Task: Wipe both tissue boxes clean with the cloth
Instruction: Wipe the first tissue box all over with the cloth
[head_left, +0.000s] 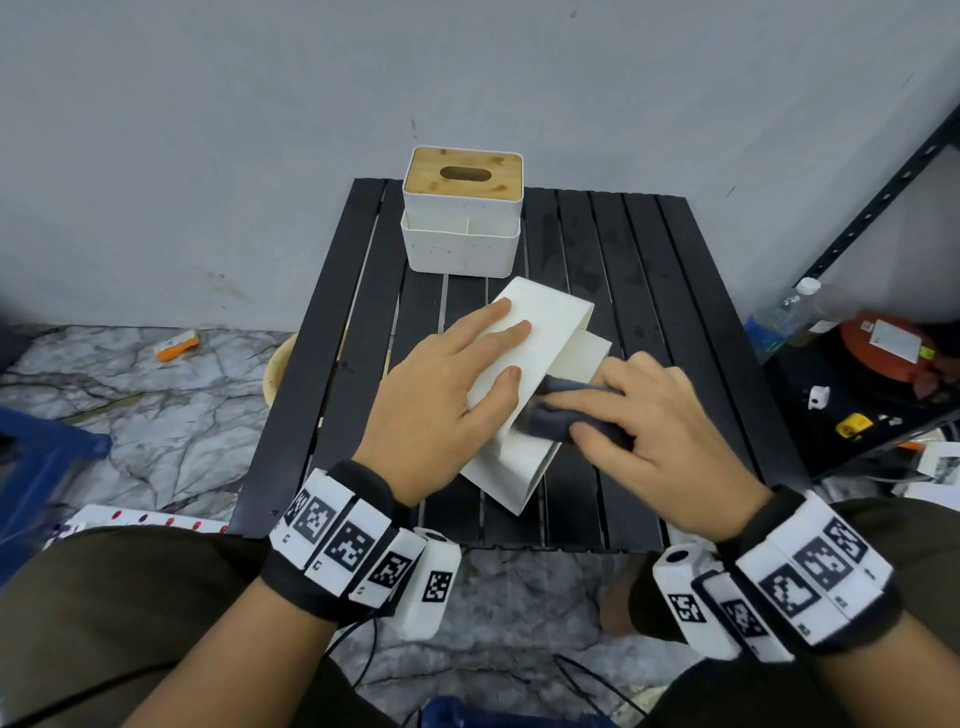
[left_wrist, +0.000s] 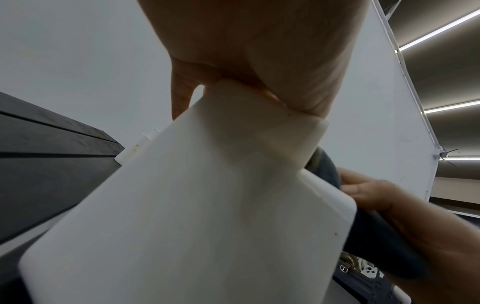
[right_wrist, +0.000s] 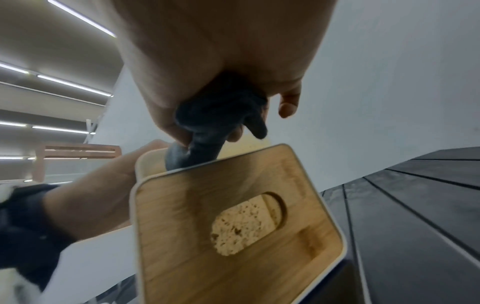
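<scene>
A white tissue box (head_left: 550, 317) lies tipped over, askew, in the middle of the black slatted table (head_left: 628, 249). My left hand (head_left: 511, 348) presses flat on its upturned white face (left_wrist: 194, 205), fingers straight. My right hand (head_left: 587, 415) grips a bunched dark grey cloth (head_left: 543, 418) against the box's right side, by its edge. In the right wrist view the cloth (right_wrist: 207, 123) sits at the rim of this box's bamboo lid (right_wrist: 233, 226), which faces the camera. A second white tissue box (head_left: 462, 228) with a bamboo lid stands upright at the table's far edge.
A grey wall rises right behind the table. A black metal shelf (head_left: 883, 197) at the right holds a water bottle (head_left: 779, 322), a red object and small parts. On the marble floor to the left are a blue crate (head_left: 36, 467) and an orange item (head_left: 176, 345).
</scene>
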